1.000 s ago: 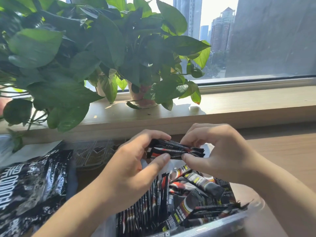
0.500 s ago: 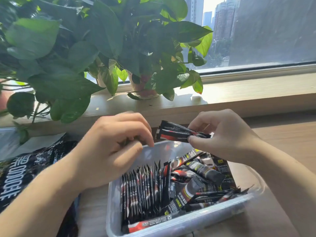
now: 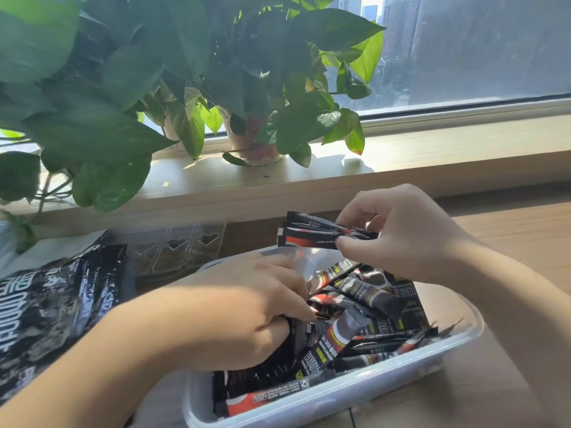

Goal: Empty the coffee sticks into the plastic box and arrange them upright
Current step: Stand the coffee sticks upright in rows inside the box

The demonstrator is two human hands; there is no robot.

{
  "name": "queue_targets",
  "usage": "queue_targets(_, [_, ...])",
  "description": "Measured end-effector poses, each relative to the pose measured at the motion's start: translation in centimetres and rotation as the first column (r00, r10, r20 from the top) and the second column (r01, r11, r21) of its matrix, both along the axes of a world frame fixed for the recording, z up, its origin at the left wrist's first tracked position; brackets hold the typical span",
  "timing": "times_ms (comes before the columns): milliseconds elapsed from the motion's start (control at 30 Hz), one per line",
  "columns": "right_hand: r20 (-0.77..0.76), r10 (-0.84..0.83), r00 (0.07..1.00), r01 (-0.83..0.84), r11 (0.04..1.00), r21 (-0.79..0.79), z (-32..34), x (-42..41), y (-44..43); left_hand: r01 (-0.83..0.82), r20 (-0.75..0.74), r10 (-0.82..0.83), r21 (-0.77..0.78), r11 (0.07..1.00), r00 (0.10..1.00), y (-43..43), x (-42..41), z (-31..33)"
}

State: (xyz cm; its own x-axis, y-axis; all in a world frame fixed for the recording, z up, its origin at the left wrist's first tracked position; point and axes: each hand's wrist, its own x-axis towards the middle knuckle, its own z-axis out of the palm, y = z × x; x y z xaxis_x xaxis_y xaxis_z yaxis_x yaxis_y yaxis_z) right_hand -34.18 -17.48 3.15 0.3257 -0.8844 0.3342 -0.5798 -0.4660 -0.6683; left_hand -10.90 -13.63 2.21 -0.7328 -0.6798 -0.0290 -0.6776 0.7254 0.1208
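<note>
**Right grip pinches a bundle, left grip sunk among the sticks**

The left hand (image 3: pixel 247 307) reaches in palm down, fingers bent into the plastic box (image 3: pixel 340 393). The right hand (image 3: pixel 401 233) hovers above the box's far side, wrist raised.

The box sits on a wooden tabletop (image 3: pixel 509 242) beneath a sunlit windowsill (image 3: pixel 432 156) with a leafy potted plant (image 3: pixel 154 88). A black coffee bag (image 3: pixel 52 310) lies left of the left grip.

The right grip pinches a bundle of coffee sticks (image 3: pixel 321 234) between thumb and fingertips, held level. The left grip's curled fingers touch the loose coffee sticks (image 3: pixel 364 304) heaped in the box; whether it clasps any cannot be told.
</note>
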Motion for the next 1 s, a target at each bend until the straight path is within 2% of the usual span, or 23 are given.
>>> queue_targets(200, [-0.008,0.005,1.0,-0.005,1.0,-0.014,-0.2,0.1,0.0,-0.058,0.082,0.065,-0.081,0.995,0.995,0.8,0.9,0.3])
queue_targets(867, [-0.062,-0.012,0.998,0.014,0.999,0.028,0.5,0.7,0.8,-0.165,0.115,0.167,-0.029,0.986,0.979,1.2,1.2,-0.2])
queue_targets(1000, [-0.182,-0.046,0.982,0.049,0.999,0.01,2.3,0.6,1.9,-0.17,0.101,0.171,-0.023,0.985,0.98,1.1,1.3,-0.2])
